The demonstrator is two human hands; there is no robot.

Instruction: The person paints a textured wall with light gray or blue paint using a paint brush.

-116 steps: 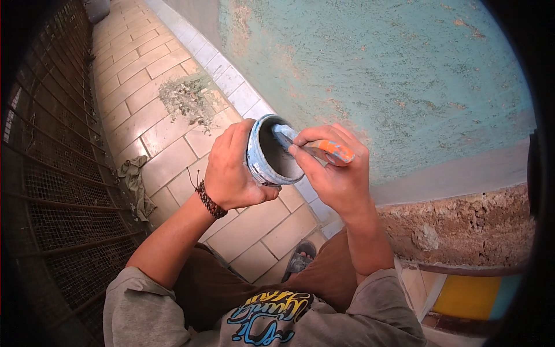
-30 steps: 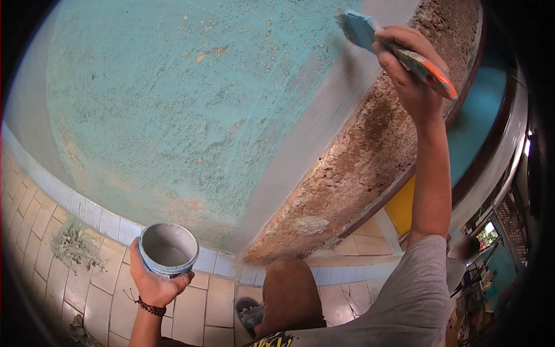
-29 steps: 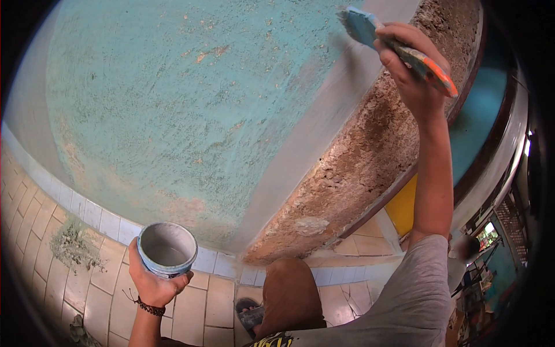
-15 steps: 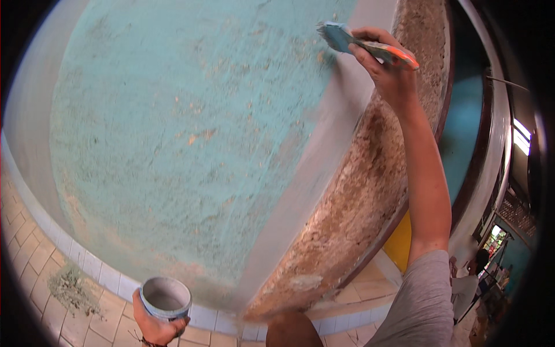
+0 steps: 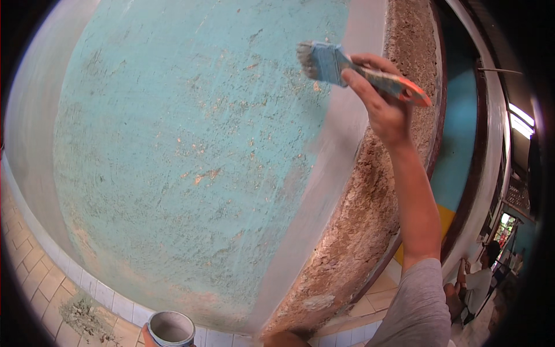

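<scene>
My right hand (image 5: 386,104) is closed round the handle of a wide paintbrush (image 5: 329,63) with an orange-tipped end. Its bristles point left and are coated in grey, near the upper right of a turquoise wall (image 5: 173,127) with rough, chipped patches. Along the wall's right side runs a smooth grey band (image 5: 315,179). At the lower edge, my left hand (image 5: 148,336) grips a round tub (image 5: 171,328) holding something grey; only a bit of that hand shows, the rest lies below the picture.
Right of the grey band is a bare, rough brown strip (image 5: 347,237). Pale tiles edge the wall's foot, and crumbled grey debris (image 5: 87,318) lies on the tiled floor (image 5: 34,277) at lower left. Another person (image 5: 478,283) sits far back at right.
My right hand has moved down a little and the brush has turned, showing its broad side. The tub and my left hand sit lower in view, as the view has shifted.
</scene>
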